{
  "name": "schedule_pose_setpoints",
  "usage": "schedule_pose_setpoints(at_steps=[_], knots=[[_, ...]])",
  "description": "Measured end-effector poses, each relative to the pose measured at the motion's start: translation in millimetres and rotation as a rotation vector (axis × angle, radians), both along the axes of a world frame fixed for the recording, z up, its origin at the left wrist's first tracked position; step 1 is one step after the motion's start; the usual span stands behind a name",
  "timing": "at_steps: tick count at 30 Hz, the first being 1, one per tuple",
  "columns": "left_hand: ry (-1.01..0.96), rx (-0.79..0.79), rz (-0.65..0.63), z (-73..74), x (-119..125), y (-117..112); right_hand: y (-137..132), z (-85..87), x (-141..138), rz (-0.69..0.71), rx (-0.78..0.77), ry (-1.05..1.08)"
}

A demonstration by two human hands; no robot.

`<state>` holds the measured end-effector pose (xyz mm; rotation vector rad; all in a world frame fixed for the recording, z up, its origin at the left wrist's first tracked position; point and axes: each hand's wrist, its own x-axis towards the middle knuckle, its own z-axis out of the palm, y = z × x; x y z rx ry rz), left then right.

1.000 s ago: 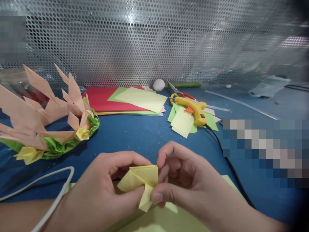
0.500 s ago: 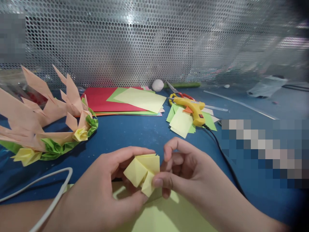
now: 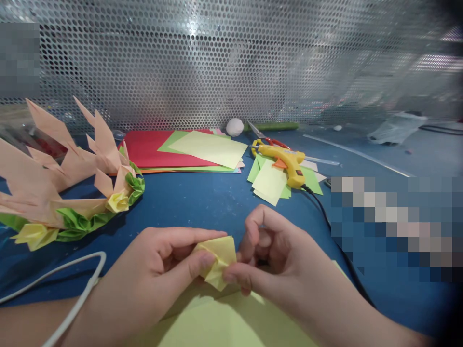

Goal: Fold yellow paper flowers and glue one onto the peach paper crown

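Between my hands is a small folded piece of yellow paper [image 3: 224, 251] with several creased flaps. My left hand [image 3: 170, 270] pinches its left side, thumb pressed on the front and index finger along the top edge. The thumb and fingers of my right hand [image 3: 271, 260] close on its lower right corner. Below them, yellow paper sheets [image 3: 231, 323] lie on the table, partly hidden by my hands. A paper crown [image 3: 83, 207] stands to the left, with tall peach points, green pleated leaves and yellow paper flowers.
A yellow glue gun [image 3: 287, 161] rests on small green and yellow paper pieces, its black cord [image 3: 333, 231] running down to the right. Behind lie a stack of coloured paper [image 3: 144, 149], scissors [image 3: 258, 131] and a white ball [image 3: 235, 127]. A white cable [image 3: 83, 294] crosses my left forearm.
My left thumb has moved up from below the folded paper onto its front, pressing the left flap. The right hand stays at the right corner.
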<state>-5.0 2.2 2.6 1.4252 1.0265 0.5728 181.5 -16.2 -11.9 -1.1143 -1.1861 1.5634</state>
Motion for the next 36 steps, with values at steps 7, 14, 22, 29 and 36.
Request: schedule_pose_setpoints(at_steps=[7, 14, 22, 29, 36], knots=[[0.173, 0.151, -0.055, 2.3, -1.3, -2.5, -1.2, -0.3, 2.2, 0.043, 0.018, -0.091], [0.081, 0.072, -0.034, 6.5, 2.4, -1.9, -1.1, 6.0, 0.8, 0.062, 0.114, -0.151], [-0.033, -0.074, -0.029, 3.4, 2.9, -3.2, -1.2, 5.9, -1.0, 0.02, 0.128, -0.133], [-0.178, -0.257, -0.036, 4.9, 2.8, 0.1, -2.4, 7.5, 0.0, -0.028, 0.249, -0.216], [-0.209, -0.293, 0.118, 4.1, 5.7, 2.7, -4.3, 6.5, 0.4, 0.014, 0.254, -0.253]])
